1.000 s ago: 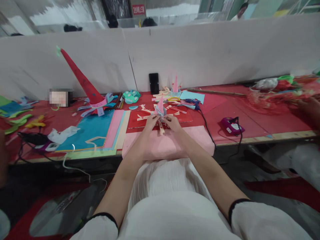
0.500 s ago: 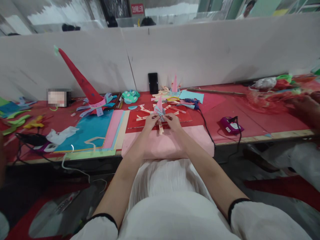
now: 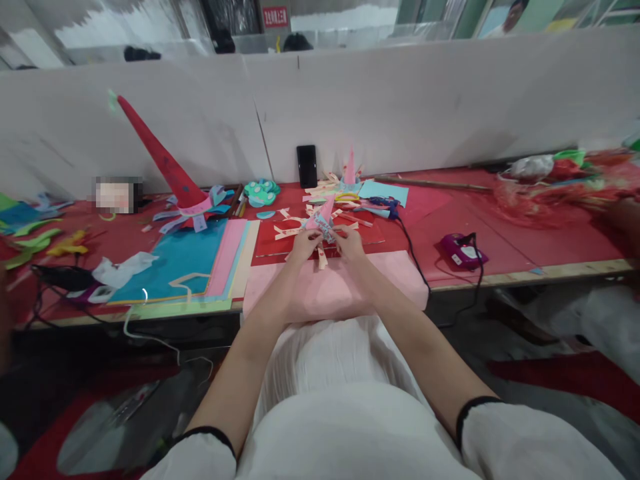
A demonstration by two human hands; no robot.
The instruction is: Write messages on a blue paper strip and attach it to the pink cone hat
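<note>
Between my hands is a small pink cone hat (image 3: 327, 211) with a patterned pale-blue band and cream strips fanning out from its base. My left hand (image 3: 306, 244) pinches the band's left side, and my right hand (image 3: 349, 241) grips its right side, fingers bent. The cone leans to the right. Beneath it lie a red sheet (image 3: 270, 248) and a pink padded cloth (image 3: 335, 290). Behind it stands a similar small pink cone (image 3: 351, 175), near yellow-handled scissors (image 3: 346, 197). The fingertips partly cover the band.
On the left are a tall red cone hat (image 3: 165, 157) and teal sheets (image 3: 175, 263). A black phone (image 3: 307, 167) leans on the partition. At right are a purple device (image 3: 463, 251) with a cord, a stick (image 3: 435, 183), red netting (image 3: 525, 200) and another person's arm (image 3: 623, 223).
The pink cone has tipped to the right between my fingers. My hands have shifted only slightly, and both still hold the band. The person at the back has moved right.
</note>
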